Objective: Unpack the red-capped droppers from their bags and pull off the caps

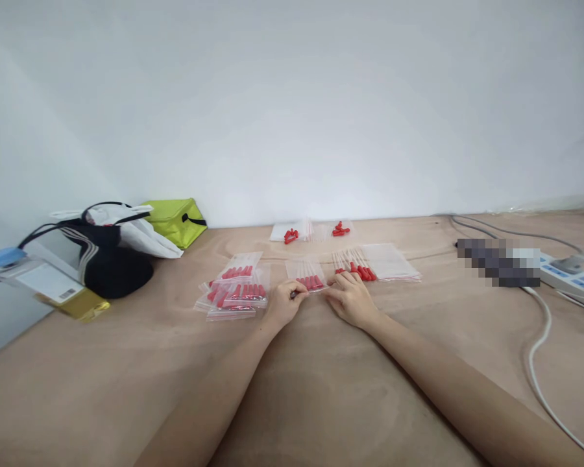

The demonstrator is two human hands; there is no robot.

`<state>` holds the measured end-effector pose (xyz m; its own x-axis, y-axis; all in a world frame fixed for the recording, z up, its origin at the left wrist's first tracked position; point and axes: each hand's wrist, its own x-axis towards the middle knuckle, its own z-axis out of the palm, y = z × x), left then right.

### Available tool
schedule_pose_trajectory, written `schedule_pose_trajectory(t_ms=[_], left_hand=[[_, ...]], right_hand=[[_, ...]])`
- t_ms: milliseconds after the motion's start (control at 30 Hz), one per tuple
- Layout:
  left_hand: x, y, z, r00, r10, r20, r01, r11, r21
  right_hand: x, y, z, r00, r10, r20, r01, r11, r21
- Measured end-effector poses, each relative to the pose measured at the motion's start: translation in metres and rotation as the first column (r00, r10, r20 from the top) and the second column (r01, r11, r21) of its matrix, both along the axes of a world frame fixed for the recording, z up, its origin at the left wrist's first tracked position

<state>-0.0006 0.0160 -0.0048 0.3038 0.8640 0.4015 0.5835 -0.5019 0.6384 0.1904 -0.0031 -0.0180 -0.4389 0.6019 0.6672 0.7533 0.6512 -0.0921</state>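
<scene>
Both my hands rest on the wooden table [321, 389] at a small clear zip bag [307, 275] with several red pieces inside. My left hand [285, 303] pinches the bag's near left edge, fingers closed. My right hand [350, 297] presses on its near right edge with fingers curled. To the left lies a pile of filled bags [236, 288]. To the right, loose red pieces [363, 271] lie on a stack of flat clear bags [389, 263].
Farther back lie more clear bags with red pieces [316, 230]. A black bag [104, 256], a white plastic bag, a lime green pouch [175, 220] and a packaged item [43, 282] sit at the left. A power strip [571, 275] and white cable [540, 350] lie right.
</scene>
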Motion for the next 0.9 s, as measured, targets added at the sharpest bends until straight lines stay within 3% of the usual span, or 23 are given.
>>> schedule_pose_trajectory(t_ms=[367, 633, 900], left_hand=[[0.001, 0.001, 0.004, 1.0, -0.004, -0.017, 0.004, 1.0, -0.004], [0.005, -0.001, 0.002, 0.997, -0.056, -0.044, 0.06, 0.995, 0.081], [0.008, 0.001, 0.001, 0.989, -0.14, 0.046, 0.14, 0.99, -0.008]], right_hand=[[-0.01, 0.008, 0.0, 0.997, -0.078, 0.021, 0.077, 0.996, 0.035], [-0.011, 0.005, 0.001, 0.999, -0.034, 0.014, 0.032, 0.994, 0.108], [-0.012, 0.008, -0.001, 0.999, 0.001, -0.038, 0.003, 0.996, 0.092]])
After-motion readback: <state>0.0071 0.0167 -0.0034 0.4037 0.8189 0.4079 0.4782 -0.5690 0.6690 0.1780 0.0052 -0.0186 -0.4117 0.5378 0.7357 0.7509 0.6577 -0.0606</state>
